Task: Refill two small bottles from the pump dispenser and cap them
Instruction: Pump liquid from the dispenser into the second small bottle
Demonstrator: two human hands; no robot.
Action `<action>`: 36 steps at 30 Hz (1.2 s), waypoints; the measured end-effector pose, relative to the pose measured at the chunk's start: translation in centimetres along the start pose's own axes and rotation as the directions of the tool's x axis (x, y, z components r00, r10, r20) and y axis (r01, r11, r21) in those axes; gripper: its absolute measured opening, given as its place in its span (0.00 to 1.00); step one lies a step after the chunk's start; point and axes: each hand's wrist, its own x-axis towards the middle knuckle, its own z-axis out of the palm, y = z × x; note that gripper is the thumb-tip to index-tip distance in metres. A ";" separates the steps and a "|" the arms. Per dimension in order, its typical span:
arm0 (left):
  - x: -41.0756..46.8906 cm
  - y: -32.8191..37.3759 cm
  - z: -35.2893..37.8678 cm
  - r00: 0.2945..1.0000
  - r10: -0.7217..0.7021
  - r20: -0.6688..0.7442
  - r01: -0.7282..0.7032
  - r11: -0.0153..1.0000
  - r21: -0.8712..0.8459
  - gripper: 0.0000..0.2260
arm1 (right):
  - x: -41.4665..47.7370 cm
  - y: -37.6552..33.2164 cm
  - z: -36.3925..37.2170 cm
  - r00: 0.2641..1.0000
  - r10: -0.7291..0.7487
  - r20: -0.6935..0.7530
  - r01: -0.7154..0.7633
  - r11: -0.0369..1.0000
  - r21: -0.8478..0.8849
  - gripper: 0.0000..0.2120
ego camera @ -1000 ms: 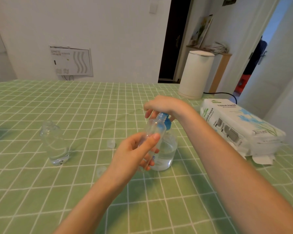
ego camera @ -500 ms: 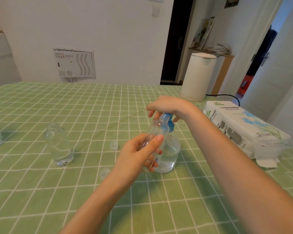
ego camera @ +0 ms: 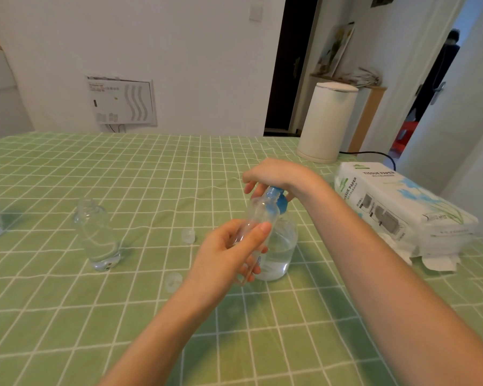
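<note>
Head: dispenser (ego camera: 280, 253) part-full; held bottle (ego camera: 260, 215) seemingly empty.

The small bottle (ego camera: 262, 210) and pump dispenser (ego camera: 282, 246) are clear, glossy plastic; the tablecloth (ego camera: 123, 176) is matt cloth. The tissue pack (ego camera: 396, 207) has shiny film

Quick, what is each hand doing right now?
Left hand: holds the small clear plastic bottle, tilted.
Right hand: fingers curled over the blue pump top of the clear dispenser bottle.
</note>
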 end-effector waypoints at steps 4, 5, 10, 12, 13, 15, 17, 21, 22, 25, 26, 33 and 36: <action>-0.1 -0.2 0.1 1.000 -0.013 -0.012 0.013 1.000 -0.015 0.18 | 0.1 0.2 0.5 1.000 0.000 0.004 0.000 1.000 -0.008 0.12; -0.1 -0.2 0.0 1.000 -0.016 -0.013 0.015 1.000 -0.016 0.18 | 0.1 0.2 0.5 1.000 -0.002 0.003 0.002 1.000 -0.013 0.12; 0.0 0.0 -0.2 1.000 -0.009 0.002 0.009 1.000 0.010 0.18 | -0.2 -0.1 0.0 1.000 -0.015 -0.001 0.015 0.999 -0.032 0.12; 0.1 0.1 -0.2 1.000 -0.002 0.007 0.002 1.000 0.017 0.17 | -0.2 -0.5 -0.4 1.000 -0.015 -0.004 0.014 0.997 -0.077 0.14; 0.1 0.1 -0.2 1.000 -0.002 0.010 0.001 1.000 0.017 0.17 | -0.2 -0.7 -0.6 1.000 -0.014 -0.010 0.013 0.995 -0.096 0.14; 0.1 0.2 -0.2 1.000 -0.003 0.010 0.003 1.000 0.014 0.17 | -0.2 -0.9 -0.7 1.000 -0.014 -0.014 0.012 0.994 -0.113 0.14; 0.1 0.1 -0.2 1.000 -0.002 0.008 0.002 1.000 0.014 0.17 | -0.1 -0.9 -0.6 1.000 -0.017 -0.010 0.016 0.995 -0.099 0.13; 0.1 0.0 -0.2 1.000 0.009 0.013 -0.009 1.000 0.017 0.17 | -0.1 -0.5 -0.4 1.000 -0.019 -0.020 0.018 0.998 -0.059 0.11; 0.1 0.0 -0.2 1.000 0.009 0.012 -0.009 1.000 0.012 0.17 | -0.1 -0.5 -0.3 0.999 -0.021 -0.027 0.020 0.999 -0.051 0.12; 0.1 -0.2 -0.1 1.000 -0.001 0.003 0.001 1.000 -0.005 0.18 | 0.2 -0.2 0.0 0.999 -0.021 -0.041 0.020 0.999 -0.034 0.15; 0.1 -0.2 -0.1 1.000 -0.006 -0.001 0.006 1.000 -0.014 0.17 | 0.3 -0.1 0.2 0.999 -0.019 -0.039 0.018 0.999 -0.030 0.15; 0.1 -0.4 -0.1 1.000 -0.003 -0.003 0.003 1.000 -0.009 0.17 | 0.2 0.2 0.4 0.999 -0.023 -0.038 0.023 1.000 -0.007 0.13; 0.1 -0.5 -0.2 1.000 -0.005 0.004 0.005 1.000 -0.001 0.18 | 0.0 0.0 0.2 0.999 -0.027 -0.023 0.026 0.999 -0.035 0.13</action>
